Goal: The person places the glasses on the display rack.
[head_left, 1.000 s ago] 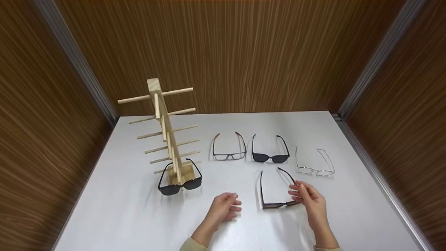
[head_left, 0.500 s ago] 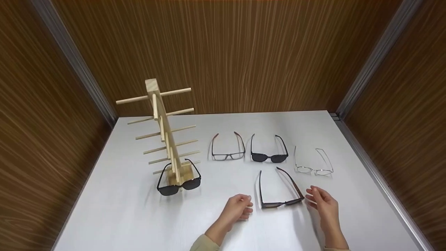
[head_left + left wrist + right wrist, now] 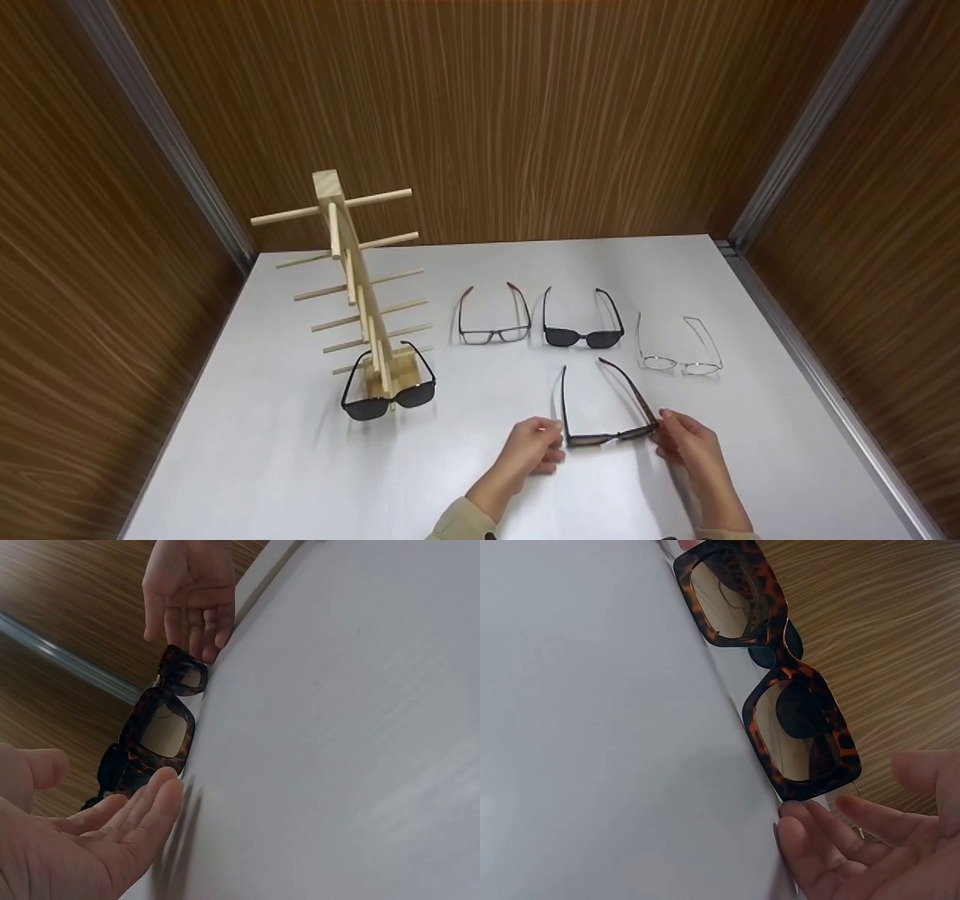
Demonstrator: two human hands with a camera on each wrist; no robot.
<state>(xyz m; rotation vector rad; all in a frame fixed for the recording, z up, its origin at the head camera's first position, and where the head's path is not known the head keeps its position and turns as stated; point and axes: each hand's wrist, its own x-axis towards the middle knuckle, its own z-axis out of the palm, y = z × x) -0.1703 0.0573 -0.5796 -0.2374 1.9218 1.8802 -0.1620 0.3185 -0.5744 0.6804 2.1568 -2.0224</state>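
The step in hand looks like taking hold of the tortoiseshell sunglasses; they lie on the white table between the hands, temples unfolded and pointing away from the person. The left hand — fingers extended, gripping nothing — is just beside one hinge; the right hand is at the opposite corner, its fingers uncurled (whether they touch, I cannot tell); the next move seems to call for a light pinch at both ends.

From the head, the table is looked down on, from well back; over to the wrists, the tortoiseshell glasses are faced close up, slantwise; shared by all three.
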